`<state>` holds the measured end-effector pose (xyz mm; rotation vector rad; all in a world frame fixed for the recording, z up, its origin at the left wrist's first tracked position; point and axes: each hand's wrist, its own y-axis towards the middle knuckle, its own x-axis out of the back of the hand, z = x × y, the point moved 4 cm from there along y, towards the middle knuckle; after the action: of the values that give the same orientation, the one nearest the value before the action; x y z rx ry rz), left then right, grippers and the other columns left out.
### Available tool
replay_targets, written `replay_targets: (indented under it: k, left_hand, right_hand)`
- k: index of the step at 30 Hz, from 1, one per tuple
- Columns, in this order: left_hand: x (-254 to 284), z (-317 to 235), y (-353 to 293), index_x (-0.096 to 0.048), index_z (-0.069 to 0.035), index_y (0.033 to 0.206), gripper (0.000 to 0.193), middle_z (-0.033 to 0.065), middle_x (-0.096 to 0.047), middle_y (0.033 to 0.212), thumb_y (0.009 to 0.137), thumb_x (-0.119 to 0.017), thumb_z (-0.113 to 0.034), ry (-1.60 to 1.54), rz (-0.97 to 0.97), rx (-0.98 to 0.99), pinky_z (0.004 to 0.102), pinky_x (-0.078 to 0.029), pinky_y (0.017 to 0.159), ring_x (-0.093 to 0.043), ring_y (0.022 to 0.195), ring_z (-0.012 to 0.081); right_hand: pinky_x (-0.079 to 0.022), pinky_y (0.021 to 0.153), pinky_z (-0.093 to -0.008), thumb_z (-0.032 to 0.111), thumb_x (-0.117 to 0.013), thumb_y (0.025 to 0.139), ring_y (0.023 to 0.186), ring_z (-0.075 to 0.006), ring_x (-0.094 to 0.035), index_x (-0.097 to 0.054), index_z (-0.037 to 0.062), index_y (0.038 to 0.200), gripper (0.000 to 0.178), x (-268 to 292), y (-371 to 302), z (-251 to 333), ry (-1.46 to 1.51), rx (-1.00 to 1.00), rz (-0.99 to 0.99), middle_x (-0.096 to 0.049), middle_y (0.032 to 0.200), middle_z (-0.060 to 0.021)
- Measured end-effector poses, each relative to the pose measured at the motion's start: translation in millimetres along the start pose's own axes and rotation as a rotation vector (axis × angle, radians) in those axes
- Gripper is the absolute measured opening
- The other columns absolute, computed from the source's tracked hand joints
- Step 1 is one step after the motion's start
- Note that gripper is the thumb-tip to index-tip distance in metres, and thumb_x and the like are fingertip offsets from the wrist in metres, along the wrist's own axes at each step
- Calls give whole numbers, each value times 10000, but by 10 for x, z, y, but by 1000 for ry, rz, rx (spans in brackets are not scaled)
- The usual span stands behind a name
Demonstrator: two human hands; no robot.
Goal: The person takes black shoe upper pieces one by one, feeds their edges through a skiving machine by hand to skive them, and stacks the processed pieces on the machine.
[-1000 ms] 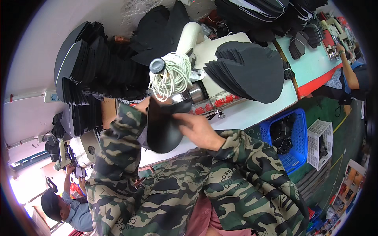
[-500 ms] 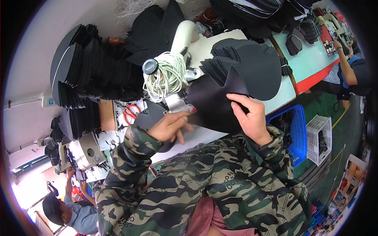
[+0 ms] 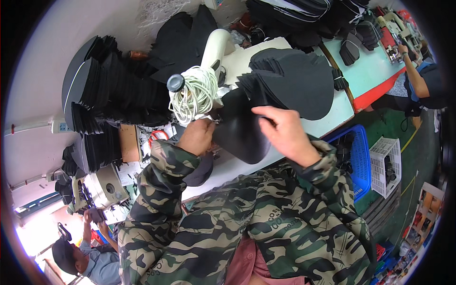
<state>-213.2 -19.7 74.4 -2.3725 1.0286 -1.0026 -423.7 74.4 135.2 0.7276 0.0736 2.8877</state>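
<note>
A smooth black panel (image 3: 244, 135), like leather or foam sheet, curves between my hands beneath the arm of a cream sewing machine (image 3: 216, 47). My left hand (image 3: 197, 136) is closed at the panel's left edge, close to the machine's needle area, its fingertips partly hidden. At the right edge my right hand (image 3: 287, 135) pinches the panel between thumb and curled fingers. A bundle of white cord (image 3: 194, 95) hangs on the machine's head and hides part of the stitching area. Another dark piece (image 3: 199, 172) lies below my left wrist on the white tabletop.
Behind the panel lies a fanned stack of black pieces (image 3: 304, 85). Tall black stacks (image 3: 104, 85) line the wall at left, with red scissors (image 3: 158, 136) nearby. A blue basket (image 3: 363, 161) and white crate (image 3: 385, 166) stand at right. Two other people work farther off.
The panel has turned and bent, its pointed upper corner no longer standing up. My left hand has risen and curled in toward the machine; my right hand has shifted left.
</note>
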Motion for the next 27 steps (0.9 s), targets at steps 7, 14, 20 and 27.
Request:
replay_targets:
  k: [7, 14, 20, 27]
  left_hand:
    - [-119, -5, -3, -503, 20, 903, 233, 96, -581, 572, 1006, -432, -177, -331, -4, 44, 273, -400, 340, -571, 385, 174]
    - [480, 1437, -364, -589, -123, 1174, 419, 168, -648, 1012, 808, -716, -280, 979, -176, 6, 476, -531, 676, -662, 807, 370]
    - [385, 1414, -376, -552, -155, 1219, 506, 117, -590, 1193, 763, -748, -254, 1048, -25, -297, 417, -563, 661, -680, 815, 316]
    - [247, 1380, -390, -605, -118, 1079, 355, 143, -643, 1026, 758, -709, -227, 1202, -150, -398, 428, -544, 648, -685, 780, 266]
  right_hand:
    - [-504, 632, -295, 9, -560, 870, 647, -191, -652, -654, 1, 1111, 258, 301, -6, -143, 18, -50, -163, -685, 861, -182]
    - [-497, 886, -315, -45, -437, 942, 1015, -194, -644, -538, -15, 1312, 385, 1247, -250, 456, -175, 278, -862, -658, 1178, -154]
    - [-498, 870, -399, 22, -672, 752, 1034, -323, -611, -649, 21, 1063, 313, 489, -174, -181, -538, 286, -183, -643, 1129, -145]
    - [-519, 780, -384, 31, -681, 771, 896, -312, -642, -660, 17, 1013, 243, 126, -333, -11, -116, 253, -60, -678, 969, -128]
